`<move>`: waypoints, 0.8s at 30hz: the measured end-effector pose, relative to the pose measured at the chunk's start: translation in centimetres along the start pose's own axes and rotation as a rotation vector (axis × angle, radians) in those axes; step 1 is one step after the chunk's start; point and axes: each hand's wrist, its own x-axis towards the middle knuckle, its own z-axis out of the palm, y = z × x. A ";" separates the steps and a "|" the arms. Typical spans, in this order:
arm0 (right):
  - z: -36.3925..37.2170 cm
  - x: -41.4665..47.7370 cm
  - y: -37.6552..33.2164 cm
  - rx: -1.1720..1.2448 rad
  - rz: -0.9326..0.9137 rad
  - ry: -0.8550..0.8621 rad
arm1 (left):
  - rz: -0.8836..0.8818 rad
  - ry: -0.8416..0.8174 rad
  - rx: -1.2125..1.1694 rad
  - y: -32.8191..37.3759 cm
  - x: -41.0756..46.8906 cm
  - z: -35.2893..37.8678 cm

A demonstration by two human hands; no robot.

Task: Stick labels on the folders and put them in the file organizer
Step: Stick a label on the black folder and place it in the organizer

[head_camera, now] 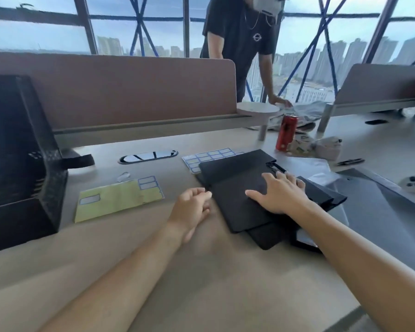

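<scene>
One wide-angle head-worn view looks forward and down, close over the pale beige counter [225, 271], facing tall glass windows [46, 37].

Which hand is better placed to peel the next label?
Left hand: it lies nearest the yellow label sheet, while the right hand presses flat on the folders.

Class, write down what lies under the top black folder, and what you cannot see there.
Edges of more black folders stick out beneath the top folder, which the right hand presses flat. Their covered middles are hidden.
</scene>
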 end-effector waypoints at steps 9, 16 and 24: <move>-1.0 2.5 2.6 -0.026 0.249 -0.042 | -0.194 -0.030 -0.011 0.4 5.0 3.0; -0.5 2.8 3.7 -0.009 0.229 0.154 | -0.119 -0.047 0.207 -0.2 5.2 2.9; -1.0 1.7 2.6 0.183 0.159 0.321 | -0.138 -0.056 0.055 0.3 3.9 2.1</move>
